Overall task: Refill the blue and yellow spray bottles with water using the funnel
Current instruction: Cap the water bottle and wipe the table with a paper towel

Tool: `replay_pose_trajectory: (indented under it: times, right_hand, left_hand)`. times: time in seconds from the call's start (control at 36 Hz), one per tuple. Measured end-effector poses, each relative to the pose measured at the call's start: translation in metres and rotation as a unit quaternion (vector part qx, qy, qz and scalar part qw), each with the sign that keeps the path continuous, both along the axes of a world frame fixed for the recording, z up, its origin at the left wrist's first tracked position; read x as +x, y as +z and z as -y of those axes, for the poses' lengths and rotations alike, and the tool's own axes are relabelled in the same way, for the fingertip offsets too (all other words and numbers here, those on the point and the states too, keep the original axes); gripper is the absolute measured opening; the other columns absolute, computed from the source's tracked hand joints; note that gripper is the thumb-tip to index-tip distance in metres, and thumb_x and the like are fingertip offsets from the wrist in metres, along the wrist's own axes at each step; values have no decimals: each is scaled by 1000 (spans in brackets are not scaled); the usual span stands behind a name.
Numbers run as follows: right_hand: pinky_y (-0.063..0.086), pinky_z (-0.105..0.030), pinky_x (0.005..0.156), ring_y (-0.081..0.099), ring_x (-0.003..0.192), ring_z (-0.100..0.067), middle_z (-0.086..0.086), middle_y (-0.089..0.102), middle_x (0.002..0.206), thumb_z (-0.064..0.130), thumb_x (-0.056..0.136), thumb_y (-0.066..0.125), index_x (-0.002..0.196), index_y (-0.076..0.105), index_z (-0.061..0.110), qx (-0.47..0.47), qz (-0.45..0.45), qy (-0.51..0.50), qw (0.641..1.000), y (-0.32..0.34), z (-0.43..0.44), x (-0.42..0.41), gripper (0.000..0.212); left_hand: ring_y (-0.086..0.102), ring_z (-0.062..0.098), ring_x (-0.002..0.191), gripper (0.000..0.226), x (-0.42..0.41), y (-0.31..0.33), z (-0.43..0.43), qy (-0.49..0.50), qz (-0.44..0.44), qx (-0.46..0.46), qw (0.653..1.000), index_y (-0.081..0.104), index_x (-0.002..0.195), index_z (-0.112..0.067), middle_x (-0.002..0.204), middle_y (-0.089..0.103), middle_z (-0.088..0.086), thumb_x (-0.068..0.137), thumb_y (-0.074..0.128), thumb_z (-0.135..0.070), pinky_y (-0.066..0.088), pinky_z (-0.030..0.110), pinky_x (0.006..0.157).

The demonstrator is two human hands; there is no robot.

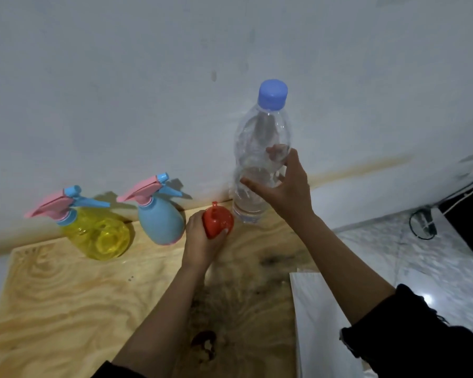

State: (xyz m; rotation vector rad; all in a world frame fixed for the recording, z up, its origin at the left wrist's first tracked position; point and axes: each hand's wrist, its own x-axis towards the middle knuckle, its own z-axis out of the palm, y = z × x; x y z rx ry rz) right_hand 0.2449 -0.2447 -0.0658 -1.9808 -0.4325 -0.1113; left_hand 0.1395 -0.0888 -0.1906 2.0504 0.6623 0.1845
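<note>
A red funnel (217,219) is gripped by the left hand (200,242) while a clear water bottle (260,159) is held by the right hand (287,186)

The funnel is clasped by curled fingers low over the wooden table (66,296), between the blue spray bottle (160,223) and the water bottle, just beside both. The water bottle is stood upright against the white wall (120,77) with its blue cap (273,94) on; the right thumb is laid across its front and the fingertips, curled round it, are seen through the clear plastic. The yellow spray bottle (101,236) is set left of the blue one, and both are topped with pink and blue trigger heads. A white panel (317,323) is seen at the table's right edge, a dark stain (205,342) on the wood near the front, and a black cable (421,223) on the tiled floor (380,246) at far right
</note>
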Motion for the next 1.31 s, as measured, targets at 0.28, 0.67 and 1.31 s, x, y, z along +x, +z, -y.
replay_pose_trajectory:
  times: [0.28,0.67,1.31]
  right_hand:
    - [53,-41,86,49,108,-17,-1,45,118,55,65,76,128,40,13,-72,26,31,997,-21,11,0,84]
    - [47,-43,98,42,121,-22,-8,42,135,48,80,68,137,35,8,-116,11,26,993,-13,10,-17,77]
    - [40,-31,92,51,115,-25,-5,60,123,27,86,65,118,63,13,-239,-149,-221,934,-109,131,-204,35]
  left_hand:
    - [43,20,116,70,-1,9,9,13,-23,73,997,41,133,-18,129,39,4,76,76,-34,38,30,96]
    - [38,29,122,76,-1,7,21,18,-29,91,995,35,135,-11,134,35,15,76,77,-32,35,38,102]
    - [16,23,145,86,-129,-17,38,-339,-28,211,916,29,146,-4,155,24,11,82,20,-61,5,28,115]
